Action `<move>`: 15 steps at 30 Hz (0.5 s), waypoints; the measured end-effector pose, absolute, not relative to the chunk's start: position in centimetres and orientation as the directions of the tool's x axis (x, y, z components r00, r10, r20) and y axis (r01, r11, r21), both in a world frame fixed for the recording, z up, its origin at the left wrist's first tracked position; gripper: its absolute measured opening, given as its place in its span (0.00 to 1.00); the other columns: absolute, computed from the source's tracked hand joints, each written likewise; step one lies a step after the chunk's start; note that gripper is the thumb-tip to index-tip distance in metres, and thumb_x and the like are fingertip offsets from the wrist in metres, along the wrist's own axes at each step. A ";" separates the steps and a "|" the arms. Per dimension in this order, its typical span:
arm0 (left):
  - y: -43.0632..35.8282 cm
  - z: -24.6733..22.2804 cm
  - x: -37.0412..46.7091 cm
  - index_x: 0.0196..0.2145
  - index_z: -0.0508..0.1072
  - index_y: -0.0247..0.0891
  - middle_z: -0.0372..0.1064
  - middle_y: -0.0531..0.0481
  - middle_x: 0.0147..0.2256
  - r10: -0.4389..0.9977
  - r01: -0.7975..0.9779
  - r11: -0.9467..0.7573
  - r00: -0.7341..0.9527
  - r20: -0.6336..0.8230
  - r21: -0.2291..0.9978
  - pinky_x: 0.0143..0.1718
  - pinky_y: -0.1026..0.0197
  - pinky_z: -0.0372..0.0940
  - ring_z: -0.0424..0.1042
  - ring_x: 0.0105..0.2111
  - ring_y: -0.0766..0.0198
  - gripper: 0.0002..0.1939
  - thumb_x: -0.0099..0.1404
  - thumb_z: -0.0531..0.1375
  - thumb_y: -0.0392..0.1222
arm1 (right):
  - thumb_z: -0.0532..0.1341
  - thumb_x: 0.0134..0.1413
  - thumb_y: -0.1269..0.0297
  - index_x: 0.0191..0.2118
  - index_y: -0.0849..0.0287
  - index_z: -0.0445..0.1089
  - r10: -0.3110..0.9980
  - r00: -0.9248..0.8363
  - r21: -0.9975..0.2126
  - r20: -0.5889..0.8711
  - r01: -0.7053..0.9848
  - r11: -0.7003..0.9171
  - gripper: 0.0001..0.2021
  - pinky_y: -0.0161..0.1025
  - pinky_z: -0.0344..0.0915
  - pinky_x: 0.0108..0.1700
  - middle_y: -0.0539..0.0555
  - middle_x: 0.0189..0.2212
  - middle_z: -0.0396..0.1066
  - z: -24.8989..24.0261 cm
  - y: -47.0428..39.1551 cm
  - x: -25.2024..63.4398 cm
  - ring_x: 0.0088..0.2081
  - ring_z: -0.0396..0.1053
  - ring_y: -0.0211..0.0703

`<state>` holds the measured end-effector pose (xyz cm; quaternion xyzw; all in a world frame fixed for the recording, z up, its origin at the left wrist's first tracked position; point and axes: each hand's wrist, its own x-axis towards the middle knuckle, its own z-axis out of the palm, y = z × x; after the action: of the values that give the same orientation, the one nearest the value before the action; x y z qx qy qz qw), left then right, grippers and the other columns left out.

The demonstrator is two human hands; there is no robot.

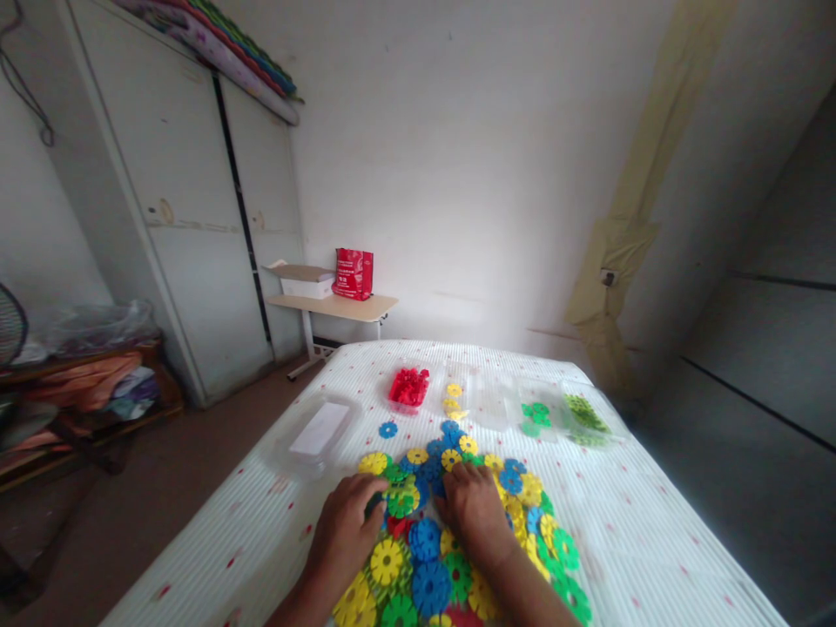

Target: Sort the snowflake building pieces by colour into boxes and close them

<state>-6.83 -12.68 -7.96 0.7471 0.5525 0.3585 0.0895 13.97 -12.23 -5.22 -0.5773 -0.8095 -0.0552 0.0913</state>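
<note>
A spread of flower-shaped plastic discs (431,588) in blue, yellow, green and red lies on the white table. My left hand (353,514) rests at the left edge of the spread, its fingers curled by green and yellow discs; what they hold, if anything, is hidden. Near the middle of the spread, my right hand (474,505) reaches over blue and yellow discs with its fingers bent down, and their tips are hidden. One blue disc (387,429) lies apart, beyond my left hand.
Clear containers with red pieces (409,387), yellow discs (453,402), green discs (535,416) and light green pieces (586,414) line the far side. A clear lid or box (320,428) lies left. Behind stands a small table (366,307) with a red bag (353,274).
</note>
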 end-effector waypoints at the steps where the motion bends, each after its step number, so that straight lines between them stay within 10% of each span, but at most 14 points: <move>1: -12.7 -8.0 -6.8 0.35 0.74 0.41 0.72 0.47 0.37 0.889 0.761 -0.373 0.130 0.439 0.531 0.43 0.56 0.63 0.69 0.39 0.59 0.12 0.54 0.55 0.35 | 0.56 0.53 0.65 0.33 0.58 0.70 0.922 -0.321 -0.016 0.217 0.943 0.332 0.06 0.42 0.56 0.39 0.55 0.33 0.70 -5.3 -12.2 14.0 0.38 0.65 0.47; 15: -12.6 -8.0 -6.9 0.35 0.73 0.41 0.72 0.47 0.37 0.894 0.761 -0.371 0.139 0.426 0.532 0.42 0.56 0.63 0.69 0.39 0.59 0.11 0.54 0.54 0.35 | 0.51 0.54 0.70 0.28 0.57 0.67 0.949 -0.139 -0.339 0.282 0.911 0.234 0.09 0.31 0.55 0.34 0.50 0.27 0.71 -5.1 -12.1 16.6 0.32 0.68 0.37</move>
<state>-6.89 -12.62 -7.99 0.7487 0.5527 0.3539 0.0939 16.63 -12.12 -5.05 -0.6175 -0.7533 0.0427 0.2223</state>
